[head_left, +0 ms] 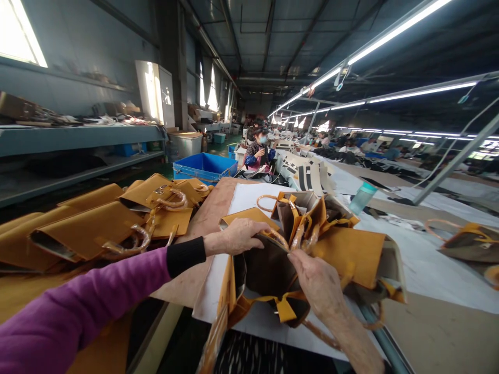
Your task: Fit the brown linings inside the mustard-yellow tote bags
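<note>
Plainly, head view: your left hand (240, 236) and right hand (317, 283) pinch the far rim of an open bag (268, 267) on the white sheet (244, 198), near edge. Yellow bags (88, 232) left of the sheet; blue bin (195, 175) beyond.

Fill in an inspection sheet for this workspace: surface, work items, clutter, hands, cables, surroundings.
Surface: white sheet beside a brown board; both partly covered by bags.
Work items: open yellow-and-brown bag, dark inside; another yellow bag lies beside it.
Clutter: piled yellow bags at left; teal bottle beyond the work.
Hands: left hand and right hand both grip the open bag's edge.
Cables: pale cable hanging at right.
Surroundings: blue bin, seated person, strip lights overhead.
</note>
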`<action>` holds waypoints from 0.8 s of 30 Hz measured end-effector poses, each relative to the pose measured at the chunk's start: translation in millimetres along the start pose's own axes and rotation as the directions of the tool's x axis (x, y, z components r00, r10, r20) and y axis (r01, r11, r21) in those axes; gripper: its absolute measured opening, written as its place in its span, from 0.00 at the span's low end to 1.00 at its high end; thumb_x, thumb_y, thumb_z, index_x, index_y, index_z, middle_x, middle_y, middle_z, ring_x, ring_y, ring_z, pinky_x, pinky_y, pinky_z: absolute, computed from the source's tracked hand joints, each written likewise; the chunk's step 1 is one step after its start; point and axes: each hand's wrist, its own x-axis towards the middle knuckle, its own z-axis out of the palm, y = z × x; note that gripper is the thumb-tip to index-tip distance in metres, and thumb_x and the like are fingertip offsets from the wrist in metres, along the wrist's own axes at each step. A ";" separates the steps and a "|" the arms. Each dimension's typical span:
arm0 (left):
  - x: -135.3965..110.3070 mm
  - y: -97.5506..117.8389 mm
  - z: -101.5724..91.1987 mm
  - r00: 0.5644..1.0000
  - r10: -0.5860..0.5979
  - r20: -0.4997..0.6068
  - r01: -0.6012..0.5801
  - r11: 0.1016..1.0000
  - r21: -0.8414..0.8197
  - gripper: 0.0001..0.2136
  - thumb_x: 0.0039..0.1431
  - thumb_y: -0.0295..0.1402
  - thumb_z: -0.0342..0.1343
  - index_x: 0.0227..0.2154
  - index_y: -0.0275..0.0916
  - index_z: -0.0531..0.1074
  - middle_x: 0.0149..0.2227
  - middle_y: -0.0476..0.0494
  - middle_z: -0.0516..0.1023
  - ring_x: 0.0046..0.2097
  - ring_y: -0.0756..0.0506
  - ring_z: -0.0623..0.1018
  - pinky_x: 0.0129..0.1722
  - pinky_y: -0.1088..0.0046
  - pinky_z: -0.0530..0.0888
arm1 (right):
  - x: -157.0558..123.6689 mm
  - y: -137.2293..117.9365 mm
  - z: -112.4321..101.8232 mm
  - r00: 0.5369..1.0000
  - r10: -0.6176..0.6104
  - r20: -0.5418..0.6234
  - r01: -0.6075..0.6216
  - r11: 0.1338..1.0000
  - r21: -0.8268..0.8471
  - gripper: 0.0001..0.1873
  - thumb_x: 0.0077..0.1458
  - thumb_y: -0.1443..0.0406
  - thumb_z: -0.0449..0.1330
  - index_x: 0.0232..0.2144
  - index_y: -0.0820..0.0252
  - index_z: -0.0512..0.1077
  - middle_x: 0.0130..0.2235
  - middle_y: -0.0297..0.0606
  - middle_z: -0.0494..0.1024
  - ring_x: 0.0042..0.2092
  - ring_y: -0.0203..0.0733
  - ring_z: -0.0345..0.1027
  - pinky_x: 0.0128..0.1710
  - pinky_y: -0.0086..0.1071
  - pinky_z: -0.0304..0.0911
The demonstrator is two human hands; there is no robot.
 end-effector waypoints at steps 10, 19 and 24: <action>5.2 1.4 10.2 0.993 0.004 -0.117 -0.009 0.999 -0.036 0.04 0.54 0.27 0.53 0.32 0.37 0.72 0.34 0.47 0.76 0.38 0.47 0.73 0.39 0.75 0.68 | 1.3 2.0 2.7 0.999 0.029 0.019 -0.029 1.000 -0.007 0.17 0.61 0.61 0.47 0.27 0.55 0.72 0.19 0.33 0.73 0.24 0.38 0.68 0.24 0.29 0.49; 12.1 11.5 16.1 0.970 -0.164 -0.180 0.173 0.984 0.034 0.05 0.51 0.26 0.52 0.25 0.37 0.72 0.26 0.49 0.74 0.30 0.48 0.72 0.30 0.76 0.63 | 6.4 -5.4 -9.1 0.988 0.110 0.105 -0.106 0.993 -0.043 0.15 0.60 0.59 0.49 0.30 0.53 0.74 0.22 0.33 0.76 0.25 0.37 0.70 0.23 0.27 0.49; 15.6 12.2 18.1 0.961 -0.202 -0.189 0.210 0.977 0.023 0.06 0.48 0.25 0.51 0.23 0.37 0.72 0.25 0.48 0.74 0.28 0.49 0.71 0.28 0.76 0.61 | 15.5 -16.5 -24.9 0.955 0.176 0.239 -0.156 0.983 -0.099 0.17 0.60 0.57 0.47 0.33 0.54 0.74 0.25 0.37 0.77 0.28 0.38 0.71 0.25 0.26 0.53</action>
